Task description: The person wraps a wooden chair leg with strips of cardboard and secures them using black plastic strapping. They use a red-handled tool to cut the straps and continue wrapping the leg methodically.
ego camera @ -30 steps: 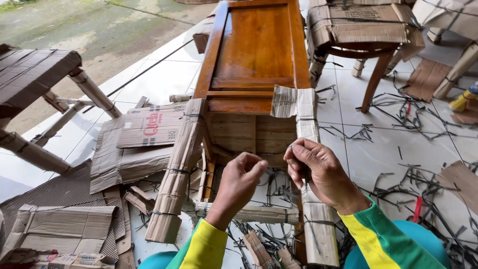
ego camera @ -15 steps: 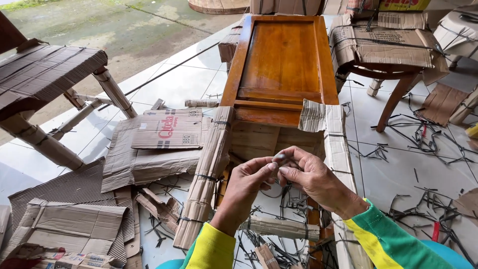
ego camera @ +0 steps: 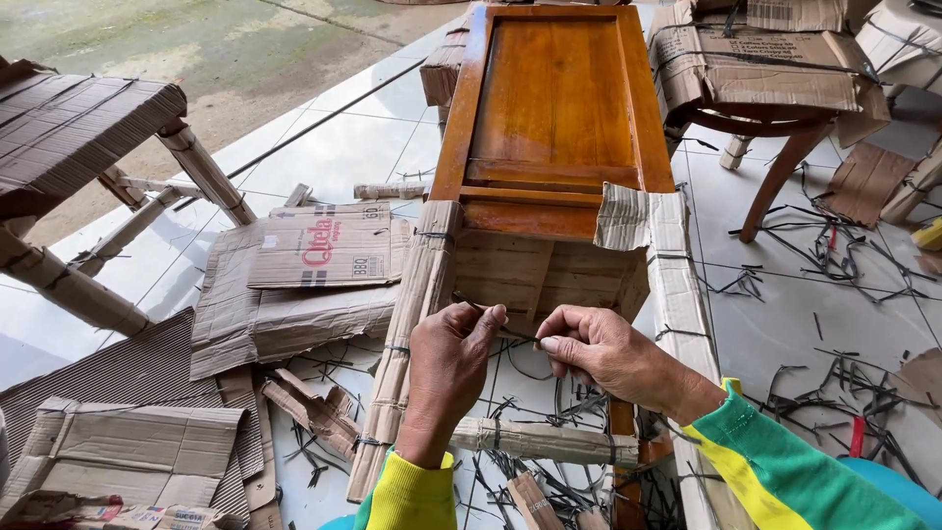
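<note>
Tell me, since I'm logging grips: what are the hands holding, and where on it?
A thin dark strap, stretched between both hands: left hand pinches one end, right hand the other, by fingertips.

We look down on a glossy white tiled floor (ego camera: 785, 324) under soft daylight, with bare concrete ground (ego camera: 196, 39) beyond its far edge. Flattened cardboard sheets (ego camera: 294, 265) cover the floor's left side. Black strap scraps (ego camera: 844, 255) litter its right side, where a cardboard-wrapped stool (ego camera: 765, 79) stands near the far right corner.
</note>
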